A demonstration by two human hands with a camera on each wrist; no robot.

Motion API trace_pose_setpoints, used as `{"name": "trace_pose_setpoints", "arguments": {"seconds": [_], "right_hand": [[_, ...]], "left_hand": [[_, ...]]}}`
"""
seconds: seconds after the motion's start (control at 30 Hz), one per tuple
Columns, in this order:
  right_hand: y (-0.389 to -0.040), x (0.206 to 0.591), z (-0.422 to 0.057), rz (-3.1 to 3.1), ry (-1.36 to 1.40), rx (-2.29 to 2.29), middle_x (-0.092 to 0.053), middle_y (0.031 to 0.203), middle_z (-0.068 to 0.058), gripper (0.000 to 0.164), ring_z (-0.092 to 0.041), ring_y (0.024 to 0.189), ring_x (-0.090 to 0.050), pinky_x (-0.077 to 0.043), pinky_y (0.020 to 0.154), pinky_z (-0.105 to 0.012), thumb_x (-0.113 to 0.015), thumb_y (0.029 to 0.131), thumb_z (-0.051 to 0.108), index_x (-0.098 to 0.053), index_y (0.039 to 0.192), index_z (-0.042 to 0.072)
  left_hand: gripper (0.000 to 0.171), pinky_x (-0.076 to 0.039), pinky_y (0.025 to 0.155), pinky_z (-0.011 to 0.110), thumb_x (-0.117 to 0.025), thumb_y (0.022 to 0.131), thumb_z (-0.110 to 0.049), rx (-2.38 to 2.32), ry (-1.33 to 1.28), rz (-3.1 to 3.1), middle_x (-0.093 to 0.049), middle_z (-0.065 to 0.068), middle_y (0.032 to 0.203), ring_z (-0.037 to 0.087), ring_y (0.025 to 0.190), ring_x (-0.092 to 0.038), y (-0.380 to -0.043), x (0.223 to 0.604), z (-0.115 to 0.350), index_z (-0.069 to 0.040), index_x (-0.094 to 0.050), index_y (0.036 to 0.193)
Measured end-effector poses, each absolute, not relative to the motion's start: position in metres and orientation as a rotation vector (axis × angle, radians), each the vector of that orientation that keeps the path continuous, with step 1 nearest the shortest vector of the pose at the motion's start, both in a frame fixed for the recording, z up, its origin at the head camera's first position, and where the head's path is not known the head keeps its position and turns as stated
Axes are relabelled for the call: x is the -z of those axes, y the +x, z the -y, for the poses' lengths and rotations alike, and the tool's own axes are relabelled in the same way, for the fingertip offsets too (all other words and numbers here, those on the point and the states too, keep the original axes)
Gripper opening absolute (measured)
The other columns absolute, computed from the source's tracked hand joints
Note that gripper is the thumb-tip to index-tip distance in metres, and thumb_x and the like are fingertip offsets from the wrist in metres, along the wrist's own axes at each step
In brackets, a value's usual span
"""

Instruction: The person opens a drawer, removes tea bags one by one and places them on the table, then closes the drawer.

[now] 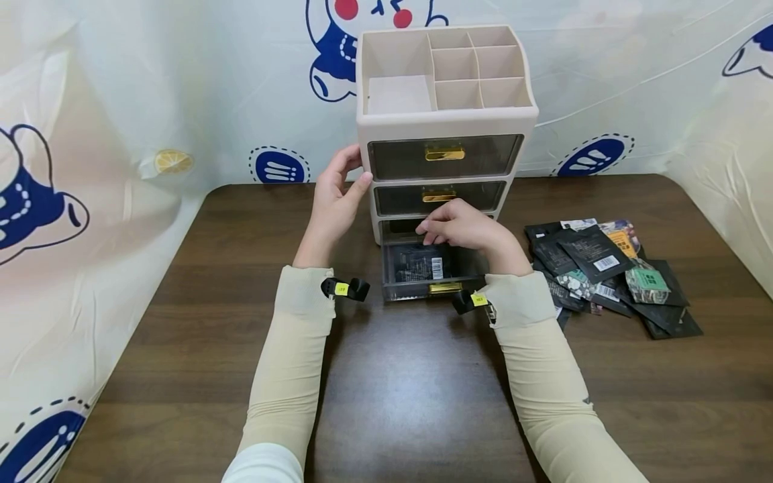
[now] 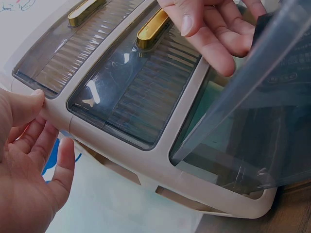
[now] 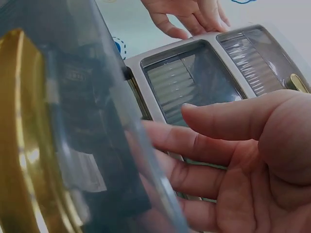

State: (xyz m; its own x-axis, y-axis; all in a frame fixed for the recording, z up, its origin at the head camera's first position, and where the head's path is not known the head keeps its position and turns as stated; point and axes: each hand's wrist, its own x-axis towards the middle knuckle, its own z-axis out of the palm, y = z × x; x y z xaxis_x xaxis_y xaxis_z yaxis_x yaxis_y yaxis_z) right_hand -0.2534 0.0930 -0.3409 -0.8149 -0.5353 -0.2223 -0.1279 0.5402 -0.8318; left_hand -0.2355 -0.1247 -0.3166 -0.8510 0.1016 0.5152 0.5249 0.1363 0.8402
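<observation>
A cream desktop drawer organizer (image 1: 447,119) stands at the back of the table. Its bottom drawer (image 1: 395,290), smoky and see-through with a gold handle (image 1: 445,288), is pulled out. A flat black packet (image 1: 413,265) with a white barcode label lies in it. Above that drawer hovers my right hand (image 1: 461,228), fingers loosely bent and holding nothing; the right wrist view shows some fingers behind the drawer's clear front. My left hand (image 1: 338,194) touches the organizer's left side, its thumb (image 2: 29,104) against the front edge and the other fingers relaxed.
Right of the organizer lies a loose pile of black packets (image 1: 604,268), some with colored prints. Two upper drawers (image 1: 398,161) are closed. The top tray (image 1: 398,94) has several compartments. A printed white sheet (image 1: 229,94) hangs behind the brown table (image 1: 423,402).
</observation>
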Motion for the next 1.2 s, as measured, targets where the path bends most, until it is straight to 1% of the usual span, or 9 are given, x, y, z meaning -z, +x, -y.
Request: {"name": "trace_pose_setpoints", "arguments": {"seconds": [0.17, 0.3, 0.4, 0.47, 0.53, 0.63, 0.8, 0.97, 1.2], "right_hand": [[-0.2544, 0.3426, -0.095, -2.287, -0.545, 1.252, -0.066, 0.091, -0.015, 0.027, -0.025, 0.083, -0.057, -0.044, 0.062, -0.027, -0.043, 0.097, 0.011, -0.064, 0.107, -0.004], [-0.2542, 0.3438, -0.0952, -2.275, -0.637, 1.203, -0.066, 0.098, -0.012, 0.026, -0.019, 0.085, -0.057, -0.044, 0.066, -0.03, -0.045, 0.097, 0.012, -0.066, 0.103, -0.002], [-0.2538, 0.3446, -0.094, -2.267, -0.718, 1.135, -0.063, 0.086, -0.008, 0.025, -0.011, 0.063, -0.049, -0.041, 0.06, -0.028, -0.048, 0.096, 0.014, -0.067, 0.102, 0.0], [-0.2537, 0.3454, -0.0929, -2.26, -0.753, 1.103, -0.062, 0.084, -0.005, 0.024, -0.008, 0.06, -0.043, -0.037, 0.058, -0.027, -0.049, 0.095, 0.014, -0.067, 0.103, 0.001], [-0.2535, 0.346, -0.0919, -2.246, -0.775, 1.096, -0.061, 0.082, -0.007, 0.023, -0.012, 0.059, -0.038, -0.035, 0.057, -0.028, -0.05, 0.095, 0.012, -0.067, 0.103, -0.001], [-0.2529, 0.3462, -0.0911, -2.231, -0.794, 1.097, -0.064, 0.097, -0.011, 0.022, -0.015, 0.075, -0.046, -0.04, 0.069, -0.031, -0.05, 0.094, 0.009, -0.066, 0.103, -0.003], [-0.2513, 0.3446, -0.09, -2.226, -0.813, 1.078, -0.064, 0.101, -0.017, 0.019, -0.02, 0.09, -0.053, -0.045, 0.083, -0.04, -0.051, 0.091, 0.0, -0.064, 0.103, -0.006], [-0.2511, 0.3434, -0.0896, -2.251, -0.818, 1.08, -0.063, 0.098, -0.017, 0.018, -0.021, 0.087, -0.054, -0.047, 0.081, -0.038, -0.05, 0.088, -0.009, -0.063, 0.099, -0.007], [-0.2507, 0.3395, -0.0947, -2.361, -0.716, 1.127, -0.062, 0.101, -0.016, 0.018, -0.022, 0.086, -0.052, -0.045, 0.079, -0.038, -0.05, 0.089, -0.007, -0.063, 0.1, -0.004]], "left_hand": [[0.036, -0.044, 0.089, 0.036, -0.049, 0.091, 0.004, 1.77, -0.613, 2.078, -0.049, 0.021, 0.121, 0.016, 0.112, -0.045, -0.2361, 0.3168, 0.1244, 0.009, -0.044, 0.126], [0.036, -0.044, 0.09, 0.036, -0.049, 0.091, 0.004, 1.77, -0.615, 2.081, -0.048, 0.021, 0.122, 0.017, 0.112, -0.045, -0.236, 0.3169, 0.1246, 0.009, -0.043, 0.126], [0.036, -0.044, 0.09, 0.037, -0.049, 0.091, 0.004, 1.766, -0.609, 2.085, -0.048, 0.021, 0.122, 0.017, 0.113, -0.045, -0.2356, 0.3168, 0.1248, 0.009, -0.043, 0.127], [0.036, -0.044, 0.09, 0.036, -0.049, 0.091, 0.004, 1.768, -0.602, 2.089, -0.048, 0.021, 0.122, 0.017, 0.112, -0.045, -0.2351, 0.3164, 0.1247, 0.009, -0.043, 0.127], [0.036, -0.045, 0.089, 0.037, -0.049, 0.092, 0.004, 1.759, -0.604, 2.092, -0.048, 0.021, 0.123, 0.017, 0.112, -0.045, -0.2349, 0.3161, 0.1245, 0.009, -0.043, 0.127], [0.036, -0.044, 0.09, 0.038, -0.048, 0.092, 0.004, 1.753, -0.607, 2.094, -0.048, 0.022, 0.123, 0.017, 0.112, -0.044, -0.2343, 0.3154, 0.1242, 0.01, -0.043, 0.127], [0.036, -0.044, 0.091, 0.039, -0.049, 0.091, 0.004, 1.76, -0.606, 2.093, -0.048, 0.021, 0.123, 0.018, 0.113, -0.044, -0.2339, 0.315, 0.1242, 0.009, -0.043, 0.127], [0.036, -0.044, 0.09, 0.038, -0.049, 0.092, 0.004, 1.767, -0.616, 2.086, -0.048, 0.021, 0.123, 0.018, 0.113, -0.044, -0.2352, 0.3159, 0.1246, 0.009, -0.043, 0.127], [0.036, -0.045, 0.089, 0.037, -0.049, 0.092, 0.004, 1.747, -0.621, 2.089, -0.048, 0.021, 0.122, 0.017, 0.112, -0.045, -0.2347, 0.316, 0.1246, 0.009, -0.043, 0.127]]}}
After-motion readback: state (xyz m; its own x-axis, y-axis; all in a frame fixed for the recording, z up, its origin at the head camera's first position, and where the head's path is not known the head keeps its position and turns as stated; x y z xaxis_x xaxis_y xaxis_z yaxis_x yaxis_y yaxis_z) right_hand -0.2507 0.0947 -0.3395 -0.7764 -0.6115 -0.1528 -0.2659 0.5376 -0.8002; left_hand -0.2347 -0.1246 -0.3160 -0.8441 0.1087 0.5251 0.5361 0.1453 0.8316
